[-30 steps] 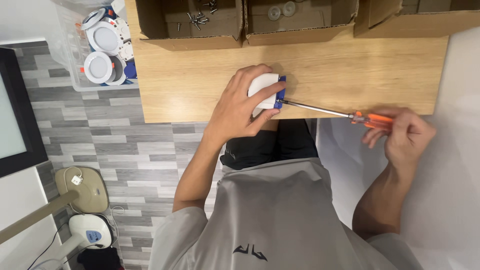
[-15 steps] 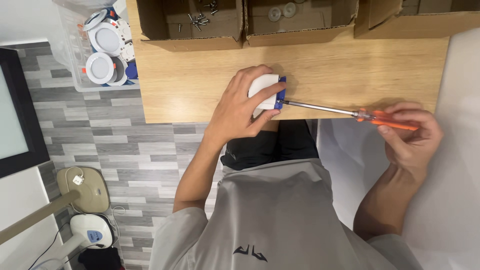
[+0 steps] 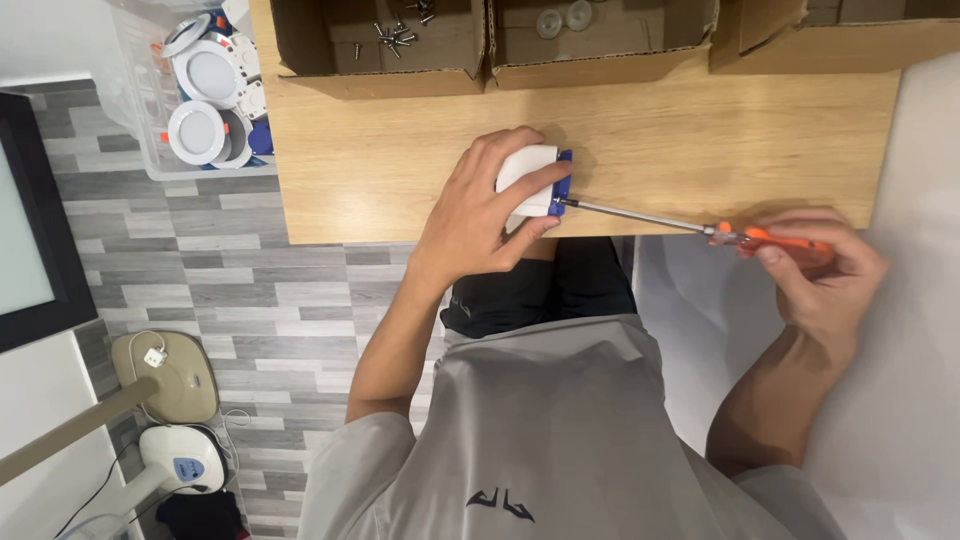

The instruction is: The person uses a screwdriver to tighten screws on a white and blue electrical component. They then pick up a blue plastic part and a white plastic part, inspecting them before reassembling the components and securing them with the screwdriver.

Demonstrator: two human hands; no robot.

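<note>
My left hand (image 3: 480, 205) grips a small white round fixture with a blue part (image 3: 535, 178) on its side at the near edge of the wooden table (image 3: 650, 140). My right hand (image 3: 815, 270) holds the orange handle of a screwdriver (image 3: 700, 228). The thin metal shaft runs left, and its tip meets the blue part of the fixture.
Three open cardboard boxes line the table's far edge: one with loose screws (image 3: 395, 35), one with round discs (image 3: 562, 18), one at the right (image 3: 830, 30). A clear bin of white round fixtures (image 3: 205, 85) stands left of the table. A lamp base (image 3: 165, 375) is on the floor.
My right hand has shifted on the screwdriver handle, fingers turning around it. The left hand and the fixture stay in place.
</note>
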